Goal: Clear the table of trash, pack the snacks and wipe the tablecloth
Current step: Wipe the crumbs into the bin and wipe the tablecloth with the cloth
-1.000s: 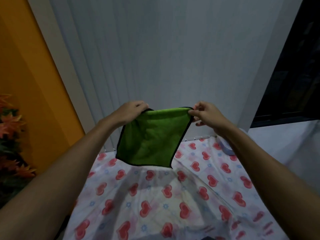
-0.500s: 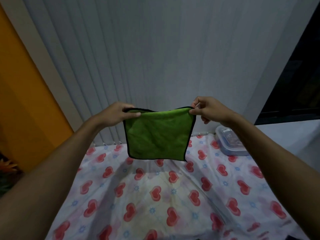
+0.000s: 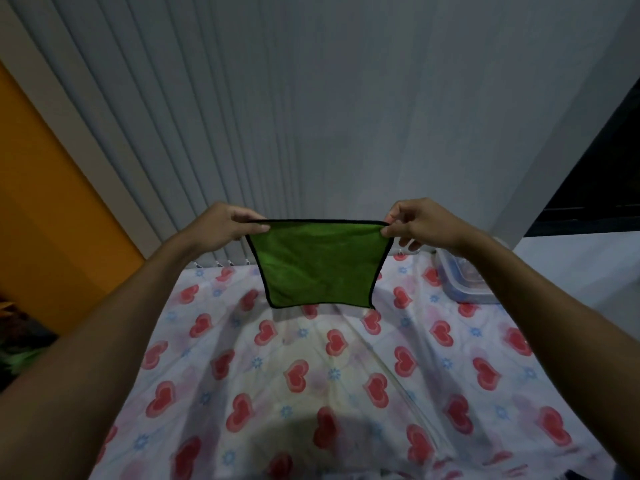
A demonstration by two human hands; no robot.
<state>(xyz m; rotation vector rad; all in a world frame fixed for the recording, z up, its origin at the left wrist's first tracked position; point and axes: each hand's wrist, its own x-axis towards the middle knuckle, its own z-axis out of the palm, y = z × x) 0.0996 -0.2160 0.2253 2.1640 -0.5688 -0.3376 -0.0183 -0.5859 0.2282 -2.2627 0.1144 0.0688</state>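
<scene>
A green cloth (image 3: 318,265) with a black hem hangs in the air above the far part of the table. My left hand (image 3: 221,225) pinches its top left corner and my right hand (image 3: 420,223) pinches its top right corner, so its top edge is stretched flat between them. Below lies the white tablecloth (image 3: 311,375) printed with red hearts and small blue flowers, creased in the middle.
A clear plastic lidded container (image 3: 460,280) stands at the far right of the table, partly behind my right forearm. Grey vertical blinds (image 3: 311,116) hang just behind the table. An orange wall (image 3: 45,209) is on the left, a dark window (image 3: 599,188) on the right.
The cloth, held slanted with its top slack a second ago, now hangs square with a taut top edge. My hands have moved further apart. The view has shifted, revealing the container at the right.
</scene>
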